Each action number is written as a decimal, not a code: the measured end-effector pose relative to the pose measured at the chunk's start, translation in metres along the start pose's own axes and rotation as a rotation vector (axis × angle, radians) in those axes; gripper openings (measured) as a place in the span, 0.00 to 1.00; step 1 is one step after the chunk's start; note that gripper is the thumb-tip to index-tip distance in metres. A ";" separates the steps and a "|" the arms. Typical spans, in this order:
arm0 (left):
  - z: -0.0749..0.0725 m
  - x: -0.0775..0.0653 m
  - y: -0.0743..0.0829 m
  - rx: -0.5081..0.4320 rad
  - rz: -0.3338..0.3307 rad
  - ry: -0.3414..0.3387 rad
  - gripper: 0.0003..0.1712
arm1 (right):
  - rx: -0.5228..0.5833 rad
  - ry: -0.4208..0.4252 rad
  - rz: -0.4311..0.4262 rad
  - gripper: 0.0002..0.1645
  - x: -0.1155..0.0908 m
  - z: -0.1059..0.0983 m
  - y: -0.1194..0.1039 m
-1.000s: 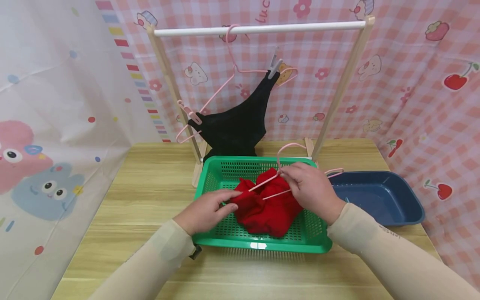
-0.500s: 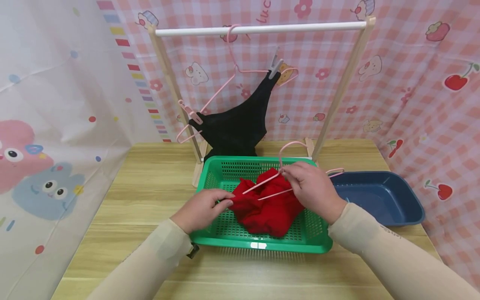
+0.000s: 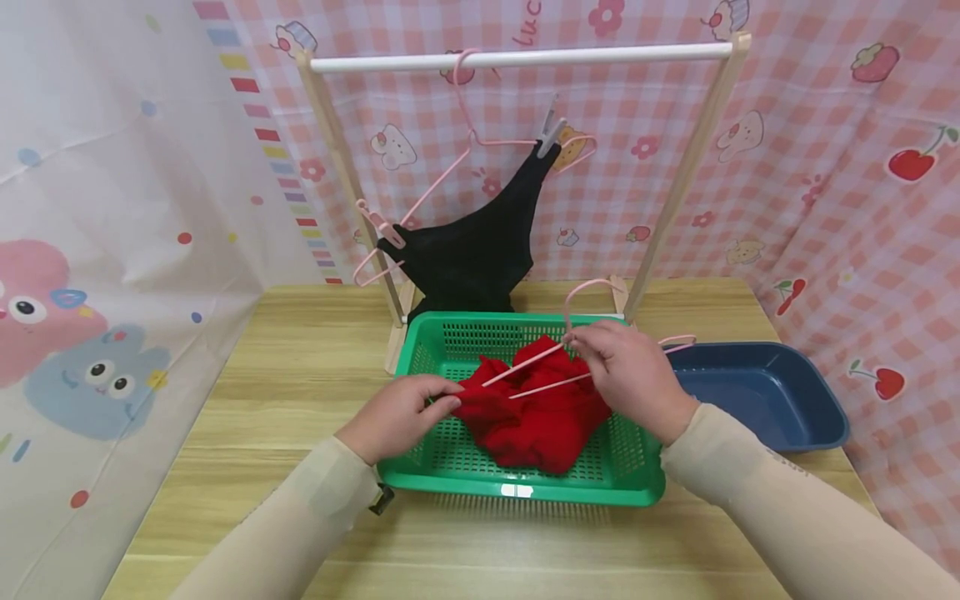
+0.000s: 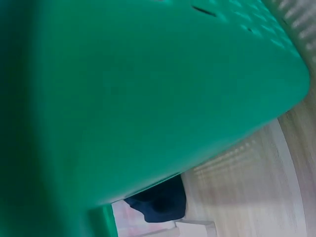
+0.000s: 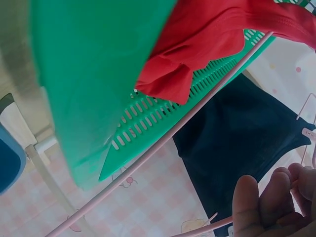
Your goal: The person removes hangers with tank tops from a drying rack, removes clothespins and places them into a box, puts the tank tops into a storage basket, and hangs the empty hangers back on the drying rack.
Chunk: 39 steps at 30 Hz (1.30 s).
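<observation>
My right hand (image 3: 636,373) pinches a pink clothes hanger (image 3: 534,358) just below its hook. The hanger's left end runs into a crumpled red garment (image 3: 551,425) lying in the green basket (image 3: 525,492). Over the basket's left side, my left hand (image 3: 401,415) pinches the red garment's left edge between thumb and fingers. In the right wrist view, the fingers of my right hand (image 5: 281,197) curl at the hanger, and its long bar (image 5: 163,140) crosses in front of the basket. The basket wall (image 4: 163,98) fills most of the left wrist view, hiding the left hand.
A rack with a white rod (image 3: 525,60) stands behind the basket. From it hangs a black garment (image 3: 472,250) on another pink hanger, held by a grey clothespin (image 3: 551,137) and a pink clothespin (image 3: 386,227). A blue tub (image 3: 757,396) sits to the right.
My left hand has drawn the red garment's edge leftward, further over the hanger's end. My right hand and the hanger have shifted slightly right.
</observation>
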<state>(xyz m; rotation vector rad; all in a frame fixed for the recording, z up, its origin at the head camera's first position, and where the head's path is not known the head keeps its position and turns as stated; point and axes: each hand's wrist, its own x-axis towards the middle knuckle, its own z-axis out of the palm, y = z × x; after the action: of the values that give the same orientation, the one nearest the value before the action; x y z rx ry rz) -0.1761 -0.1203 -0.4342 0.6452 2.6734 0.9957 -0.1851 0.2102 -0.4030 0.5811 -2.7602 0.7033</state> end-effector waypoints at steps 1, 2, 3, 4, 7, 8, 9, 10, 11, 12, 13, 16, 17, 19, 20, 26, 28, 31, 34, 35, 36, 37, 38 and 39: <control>0.000 0.000 0.000 -0.003 -0.003 0.000 0.13 | -0.001 0.004 -0.001 0.13 0.000 0.000 0.001; 0.000 0.000 -0.001 -0.002 -0.002 0.001 0.13 | -0.003 0.009 -0.004 0.13 0.000 -0.001 0.001; 0.000 0.000 -0.002 -0.003 -0.004 0.002 0.13 | -0.003 0.014 -0.008 0.13 0.000 -0.001 0.002; 0.000 0.001 -0.002 -0.003 -0.005 0.003 0.13 | -0.005 0.020 -0.011 0.13 0.000 -0.001 0.002; 0.000 0.001 -0.004 -0.007 -0.009 0.005 0.12 | -0.007 0.032 -0.017 0.12 0.000 -0.003 0.004; 0.000 0.001 -0.004 -0.005 -0.007 0.004 0.12 | -0.008 0.036 -0.018 0.12 -0.001 -0.003 0.004; 0.000 0.001 -0.004 -0.006 -0.008 0.005 0.12 | -0.011 0.039 -0.017 0.12 -0.001 -0.004 0.005; 0.000 0.001 -0.005 -0.003 -0.008 0.005 0.12 | -0.012 0.039 -0.013 0.12 -0.001 -0.004 0.005; 0.000 0.001 -0.005 -0.001 -0.007 0.005 0.13 | -0.012 0.040 -0.008 0.13 -0.001 -0.005 0.006; -0.001 0.001 -0.006 0.003 -0.005 0.006 0.13 | -0.014 0.040 -0.003 0.13 -0.001 -0.006 0.006; -0.001 0.001 -0.006 0.008 -0.002 0.008 0.13 | -0.016 0.040 0.002 0.13 -0.001 -0.006 0.007; -0.001 0.001 -0.008 0.024 0.003 0.015 0.13 | -0.015 0.039 0.019 0.13 -0.001 -0.008 0.008; -0.001 0.001 -0.009 0.024 0.001 0.016 0.13 | -0.014 0.040 0.024 0.12 -0.001 -0.009 0.008; -0.001 0.001 -0.010 0.028 -0.006 0.019 0.14 | -0.013 0.041 0.029 0.12 -0.001 -0.010 0.009; -0.001 0.001 -0.010 0.031 -0.011 0.020 0.14 | -0.011 0.042 0.030 0.12 -0.001 -0.010 0.009; -0.002 0.000 -0.010 0.037 -0.037 0.015 0.15 | -0.005 0.053 0.035 0.12 -0.003 -0.012 0.011; -0.002 0.000 -0.011 0.037 -0.040 0.012 0.14 | -0.001 0.054 0.038 0.12 -0.003 -0.012 0.012; -0.002 0.000 -0.012 0.039 -0.040 0.010 0.14 | 0.010 0.057 0.041 0.12 -0.003 -0.013 0.013; -0.001 0.000 -0.012 0.037 -0.039 0.011 0.14 | 0.018 0.068 0.041 0.12 -0.003 -0.014 0.013; -0.001 0.000 -0.013 0.038 -0.038 0.011 0.14 | 0.020 0.071 0.042 0.12 -0.003 -0.014 0.014; -0.001 0.000 -0.013 0.043 -0.033 0.013 0.14 | 0.019 0.075 0.042 0.12 -0.003 -0.015 0.014; -0.001 0.000 -0.014 0.048 -0.028 0.015 0.14 | 0.019 0.078 0.042 0.12 -0.003 -0.015 0.014; -0.001 0.000 -0.014 0.052 -0.025 0.016 0.14 | 0.019 0.080 0.043 0.12 -0.003 -0.015 0.015; 0.000 0.000 -0.015 0.056 -0.021 0.018 0.14 | 0.019 0.079 0.043 0.13 -0.003 -0.015 0.015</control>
<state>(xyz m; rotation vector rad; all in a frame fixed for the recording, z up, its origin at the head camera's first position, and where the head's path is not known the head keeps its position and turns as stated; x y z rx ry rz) -0.1813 -0.1304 -0.4437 0.6215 2.7266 0.9281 -0.1865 0.2307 -0.3971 0.4879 -2.7028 0.7468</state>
